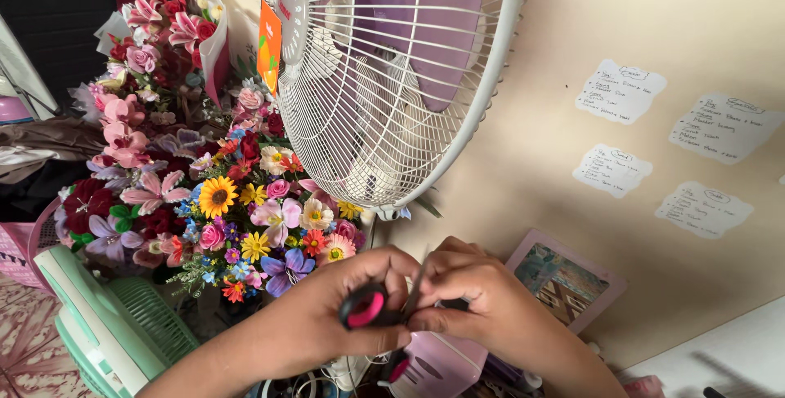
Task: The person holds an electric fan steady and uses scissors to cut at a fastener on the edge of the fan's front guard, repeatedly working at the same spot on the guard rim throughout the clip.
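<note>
Black-handled scissors with pink-lined finger loops (372, 308), being gripped low in the centre of the head view, below the fan and in front of the flowers. Left hand (327, 320) closing around the upper loop, fingers curled and pressed onto the handle. Right hand (482, 304) meeting it from the other side, fingertips (429, 275) pinching together around the thin grey blade region; whether a small piece of material is also being held there cannot be told. Second pink-lined loop (398, 368) showing just beneath the hands.

Step in hand, as judged: positioning or steadying the blades for a cut. Next move likely calling for fingertips kept off the edge while the handles are being worked.

Surrounding, counted outward: one white wire-guarded fan with lilac blades (384, 71) standing directly above; two bouquets of artificial flowers, a mixed bright one (253, 218) and a pink-and-red one (151, 79), sitting to the left; one mint-green slatted plastic appliance (114, 324) lying lower left; one pink-bordered picture card (568, 279) leaning on the cream wall (523, 152); four handwritten white paper notes (620, 91) sticking to that wall.
</note>
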`<act>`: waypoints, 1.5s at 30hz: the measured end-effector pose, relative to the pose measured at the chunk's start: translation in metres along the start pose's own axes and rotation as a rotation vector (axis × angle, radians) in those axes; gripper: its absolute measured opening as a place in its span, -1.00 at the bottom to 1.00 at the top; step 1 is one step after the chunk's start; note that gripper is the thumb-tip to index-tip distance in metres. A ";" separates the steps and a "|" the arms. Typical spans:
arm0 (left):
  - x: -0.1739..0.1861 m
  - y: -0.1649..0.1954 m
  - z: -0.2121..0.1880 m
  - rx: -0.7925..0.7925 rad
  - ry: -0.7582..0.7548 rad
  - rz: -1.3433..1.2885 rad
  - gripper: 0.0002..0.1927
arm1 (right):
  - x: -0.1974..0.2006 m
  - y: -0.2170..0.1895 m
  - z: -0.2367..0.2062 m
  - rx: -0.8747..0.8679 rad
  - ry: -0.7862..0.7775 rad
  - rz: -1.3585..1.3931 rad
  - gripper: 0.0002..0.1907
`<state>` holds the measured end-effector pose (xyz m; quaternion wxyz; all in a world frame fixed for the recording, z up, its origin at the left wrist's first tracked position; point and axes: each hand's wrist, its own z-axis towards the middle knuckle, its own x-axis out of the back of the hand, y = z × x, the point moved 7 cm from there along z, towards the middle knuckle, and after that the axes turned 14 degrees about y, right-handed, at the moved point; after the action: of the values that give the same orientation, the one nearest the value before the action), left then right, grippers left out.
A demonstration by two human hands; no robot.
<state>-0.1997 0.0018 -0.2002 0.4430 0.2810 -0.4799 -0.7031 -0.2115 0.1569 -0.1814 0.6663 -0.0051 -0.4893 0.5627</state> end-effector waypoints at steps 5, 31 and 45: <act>0.004 -0.001 0.009 -0.016 0.119 -0.101 -0.67 | 0.011 -0.016 -0.007 0.121 0.141 -0.201 -0.78; -0.042 -0.042 0.028 0.142 0.293 -0.526 -0.71 | 0.047 -0.011 -0.064 0.132 0.622 -0.172 -0.71; 0.005 -0.111 0.026 0.538 0.554 -0.996 -0.85 | 0.075 0.043 -0.076 0.087 0.669 0.180 -0.74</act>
<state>-0.2626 0.0247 -0.2929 0.0841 0.7441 -0.3190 -0.5810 -0.2018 0.2707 -0.1961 0.7372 -0.2038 -0.2168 0.6067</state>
